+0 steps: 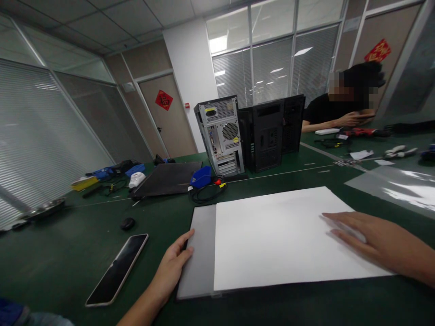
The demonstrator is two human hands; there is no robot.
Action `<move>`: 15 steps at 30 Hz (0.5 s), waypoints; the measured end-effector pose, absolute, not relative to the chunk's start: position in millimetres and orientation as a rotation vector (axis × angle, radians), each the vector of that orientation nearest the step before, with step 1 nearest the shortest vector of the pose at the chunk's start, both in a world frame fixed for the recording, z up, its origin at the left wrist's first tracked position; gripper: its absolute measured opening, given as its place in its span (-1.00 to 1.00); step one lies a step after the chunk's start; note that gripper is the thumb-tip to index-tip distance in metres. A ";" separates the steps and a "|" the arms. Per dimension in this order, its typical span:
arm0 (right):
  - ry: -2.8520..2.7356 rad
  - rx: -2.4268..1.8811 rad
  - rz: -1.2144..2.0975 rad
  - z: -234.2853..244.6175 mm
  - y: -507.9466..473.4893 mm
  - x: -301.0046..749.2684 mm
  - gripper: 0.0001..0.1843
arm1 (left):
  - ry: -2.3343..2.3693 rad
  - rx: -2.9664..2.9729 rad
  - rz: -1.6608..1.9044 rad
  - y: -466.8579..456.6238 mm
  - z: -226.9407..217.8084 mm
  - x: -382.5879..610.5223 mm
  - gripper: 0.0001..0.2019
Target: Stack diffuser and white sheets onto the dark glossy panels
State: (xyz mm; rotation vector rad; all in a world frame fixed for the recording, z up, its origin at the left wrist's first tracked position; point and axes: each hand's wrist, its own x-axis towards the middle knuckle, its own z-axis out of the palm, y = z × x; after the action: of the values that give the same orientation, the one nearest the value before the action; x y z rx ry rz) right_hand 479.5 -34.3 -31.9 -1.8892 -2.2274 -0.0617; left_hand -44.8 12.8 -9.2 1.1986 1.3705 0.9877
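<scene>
A flat grey panel point(200, 253) with a dark edge lies on the green table. Covering most of it is a large white sheet point(268, 244), which leaves a grey strip bare on the left. My left hand point(173, 262) grips the panel's left edge, thumb and forefinger at the rim; its other fingers are hidden. On the sheet's right side rests my right hand point(370, 235), fingers stretched out and pointing left, slightly blurred. Whether the sheet is paper or plastic I cannot tell.
A phone point(117, 271) and a small black object point(128, 223) lie left. Behind stand computer cases point(222, 136), a dark flat panel point(166, 179) and a blue device with cable point(201, 177). Clear film point(377, 181) lies right; a person point(326, 111) sits at the far right.
</scene>
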 end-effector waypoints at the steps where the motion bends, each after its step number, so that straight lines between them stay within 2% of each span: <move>1: -2.250 -1.846 -0.034 -30.4 -35.7 476.2 -0.41 | 1.358 1.206 0.998 12.5 -8.5 -44.1 -0.44; 4: -2.257 -1.767 -0.024 -25.6 -37.9 473.1 -0.41 | 1.332 1.220 1.000 11.2 -6.3 -42.2 -0.45; 9: -2.277 -1.790 0.012 -26.1 -34.5 485.0 -0.54 | 1.283 1.233 0.988 9.6 -5.6 -41.1 -0.48; 15: -2.364 -1.675 -0.005 -25.0 -36.3 474.4 -0.59 | 1.264 1.187 0.965 10.9 -10.7 -42.4 -0.38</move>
State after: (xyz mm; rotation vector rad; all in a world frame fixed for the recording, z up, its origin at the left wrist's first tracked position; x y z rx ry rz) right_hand 474.4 -36.3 -25.0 -1.6749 -2.3640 -0.0046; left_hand -42.4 10.9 -10.7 1.1869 1.2635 0.9649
